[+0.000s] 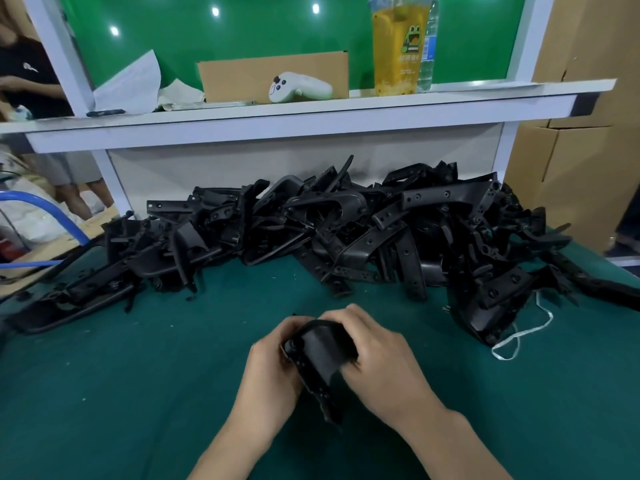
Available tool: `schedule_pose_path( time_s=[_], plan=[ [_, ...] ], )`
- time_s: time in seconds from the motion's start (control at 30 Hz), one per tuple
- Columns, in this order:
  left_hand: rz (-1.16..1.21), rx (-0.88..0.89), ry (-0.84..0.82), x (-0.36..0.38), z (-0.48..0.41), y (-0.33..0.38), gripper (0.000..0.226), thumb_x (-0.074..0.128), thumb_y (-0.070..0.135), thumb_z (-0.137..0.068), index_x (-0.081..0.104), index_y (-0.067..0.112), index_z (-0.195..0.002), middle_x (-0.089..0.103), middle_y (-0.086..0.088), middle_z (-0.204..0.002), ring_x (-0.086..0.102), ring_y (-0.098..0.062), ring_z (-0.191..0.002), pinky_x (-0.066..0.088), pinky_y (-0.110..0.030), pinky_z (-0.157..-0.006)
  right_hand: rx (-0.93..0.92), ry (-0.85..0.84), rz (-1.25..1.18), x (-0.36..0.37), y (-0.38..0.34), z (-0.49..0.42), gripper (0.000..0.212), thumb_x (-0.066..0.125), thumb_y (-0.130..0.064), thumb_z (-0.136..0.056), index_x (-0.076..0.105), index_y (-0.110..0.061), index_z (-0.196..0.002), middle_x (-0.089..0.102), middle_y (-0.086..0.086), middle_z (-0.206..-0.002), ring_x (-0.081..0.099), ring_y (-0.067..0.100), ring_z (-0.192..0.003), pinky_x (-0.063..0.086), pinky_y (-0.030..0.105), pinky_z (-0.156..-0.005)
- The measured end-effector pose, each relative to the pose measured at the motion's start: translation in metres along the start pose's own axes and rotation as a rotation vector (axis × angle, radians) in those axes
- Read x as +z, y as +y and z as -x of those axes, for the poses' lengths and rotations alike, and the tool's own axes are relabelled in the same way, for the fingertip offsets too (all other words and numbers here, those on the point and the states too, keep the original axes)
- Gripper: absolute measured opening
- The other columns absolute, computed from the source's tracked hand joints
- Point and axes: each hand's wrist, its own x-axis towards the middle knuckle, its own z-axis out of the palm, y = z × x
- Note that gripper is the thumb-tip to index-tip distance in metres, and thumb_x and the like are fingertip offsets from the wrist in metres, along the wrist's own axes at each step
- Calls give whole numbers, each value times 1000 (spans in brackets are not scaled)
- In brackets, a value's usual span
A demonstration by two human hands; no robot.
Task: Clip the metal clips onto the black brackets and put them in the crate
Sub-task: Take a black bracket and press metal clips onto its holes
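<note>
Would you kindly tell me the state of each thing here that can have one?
held bracket: gripped by both hands; no clip visible.
left hand: grips the bracket's left end.
right hand: grips its right side.
bracket pile: loose heap on the mat.
drink cup: upright on the shelf, nearly full.
controller: lying on the shelf.

One camera on the person's head looks forward and down at the desk (138, 393), close above the left hand (273, 372) and right hand (384, 362), facing the far edge
</note>
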Motion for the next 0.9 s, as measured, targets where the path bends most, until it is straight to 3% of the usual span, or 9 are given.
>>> schedule_pose_path(
  time_s=[0.13,0.27,0.37,0.43,0.53,0.67,0.77,0.9],
  plan=[
    [30,12,18,0,-3,0,58,56,-25,-75,72,26,-97,76,12,-93,71,-5,-88,54,-19,-77,15,-5,-33,-2,0,-1,42,50,-27,-83,46,-43,-121,49,-22,-118,56,5,-97,52,34,-73],
    [159,-50,17,-1,-8,2,57,54,-27,-75,74,24,-91,77,7,-88,71,-3,-79,52,-13,-69,43,3,-52,-3,-1,-2,42,47,-34,-82,44,-45,-122,49,-25,-120,56,5,-99,52,34,-75],
    [200,-86,-43,-1,-9,1,56,53,-23,-80,75,27,-90,76,3,-83,69,-6,-72,51,-17,-63,66,14,-27,-1,5,-5,49,58,-11,-85,50,-41,-122,48,-26,-119,56,6,-97,52,34,-77],
    [208,-99,-21,-1,-11,-1,44,55,-17,-88,72,24,-91,76,2,-84,68,-7,-72,51,-18,-63,82,29,-37,-1,10,-5,47,61,-9,-85,54,-38,-121,50,-26,-116,56,3,-95,51,31,-78],
    [287,-94,150,-9,-18,-3,13,58,7,-99,67,17,-99,77,2,-90,70,-7,-80,52,-15,-72,67,62,-44,-2,13,-5,49,62,-7,-83,53,-38,-120,53,-27,-115,55,-2,-94,51,28,-78],
    [387,-129,485,-35,-26,-11,9,56,15,-101,63,20,-101,73,8,-82,63,-4,-72,52,-15,-67,98,166,-62,-5,20,-4,59,65,-8,-85,48,-46,-127,56,-31,-124,58,-4,-99,50,21,-79],
    [353,-188,635,-45,-27,-19,11,55,20,-103,64,27,-101,68,11,-80,59,-1,-69,51,-13,-66,172,303,-158,-7,25,-5,52,63,-12,-89,48,-49,-123,63,-28,-106,59,-4,-69,42,12,-62],
    [276,-249,583,-45,-29,-28,15,53,17,-104,65,22,-112,67,9,-92,60,2,-73,51,-13,-72,283,488,-226,-17,27,-7,36,56,-37,-90,43,-45,-122,60,-15,-76,53,7,-52,32,17,-49]
  ],
)
